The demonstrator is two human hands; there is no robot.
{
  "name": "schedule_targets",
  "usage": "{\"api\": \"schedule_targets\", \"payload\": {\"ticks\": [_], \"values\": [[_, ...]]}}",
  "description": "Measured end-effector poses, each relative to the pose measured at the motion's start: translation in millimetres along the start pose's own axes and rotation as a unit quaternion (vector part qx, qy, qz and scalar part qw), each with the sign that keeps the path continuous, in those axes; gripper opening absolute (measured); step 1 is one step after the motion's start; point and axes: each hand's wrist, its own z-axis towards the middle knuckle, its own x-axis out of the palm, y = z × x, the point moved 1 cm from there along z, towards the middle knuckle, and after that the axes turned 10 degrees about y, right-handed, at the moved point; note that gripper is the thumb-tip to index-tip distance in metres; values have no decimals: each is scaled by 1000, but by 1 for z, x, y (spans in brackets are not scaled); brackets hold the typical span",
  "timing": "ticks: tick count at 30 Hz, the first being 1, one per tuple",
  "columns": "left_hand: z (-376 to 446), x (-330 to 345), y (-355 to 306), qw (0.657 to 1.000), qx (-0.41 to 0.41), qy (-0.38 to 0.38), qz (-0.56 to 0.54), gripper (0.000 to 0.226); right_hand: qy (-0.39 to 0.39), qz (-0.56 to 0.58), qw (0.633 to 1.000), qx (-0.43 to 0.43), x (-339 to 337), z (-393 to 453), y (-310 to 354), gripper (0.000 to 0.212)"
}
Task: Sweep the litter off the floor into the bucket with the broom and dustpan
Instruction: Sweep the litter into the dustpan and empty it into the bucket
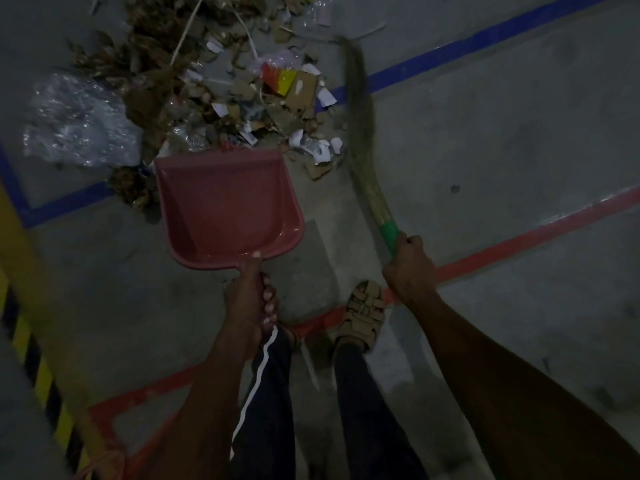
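Observation:
A pink dustpan (225, 206) is held low over the grey floor, its open lip toward a heap of litter (221, 84) made of dry leaves, torn cardboard, paper scraps and plastic. My left hand (251, 299) grips the dustpan's handle with the thumb laid along the top. My right hand (410, 268) grips the green handle of a grass broom (360, 109), whose bristles reach up along the right side of the heap. The pan holds nothing. No bucket is in view.
A crumpled clear plastic sheet (76, 119) lies left of the heap. Blue tape lines (485, 39) and a red tape line (519, 244) cross the floor. A yellow and black striped edge (31, 341) runs down the left. My sandalled foot (363, 313) stands on the red line.

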Motion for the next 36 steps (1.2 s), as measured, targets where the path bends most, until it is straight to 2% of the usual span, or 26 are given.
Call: {"api": "schedule_targets", "payload": {"ticks": [4, 8, 11, 14, 20, 24, 29, 36], "values": [[3, -23, 1, 1000, -5, 5, -13, 53, 5, -4, 997, -72, 14, -1, 34, 59], [-3, -43, -7, 999, -11, -17, -43, 50, -65, 27, 989, -130, 24, -12, 57, 64], [-2, -68, -15, 998, -8, -32, -46, 49, -139, 19, 969, -202, 26, -23, 79, 63], [1, -97, -25, 998, -24, -38, -43, 50, -154, -21, 958, -240, 23, -23, 108, 65], [16, -166, -39, 998, -40, -37, -28, 52, -145, -110, 951, -250, 29, -8, 186, 62], [22, -207, -51, 999, -43, 4, -3, 53, -131, -157, 949, -241, 41, 6, 242, 76], [37, -255, -56, 996, -63, 40, 44, 56, -143, -189, 943, -232, 58, 29, 301, 79], [69, -290, -22, 989, -128, 62, 42, 54, -141, -213, 943, -214, 84, 59, 330, 74]]}}
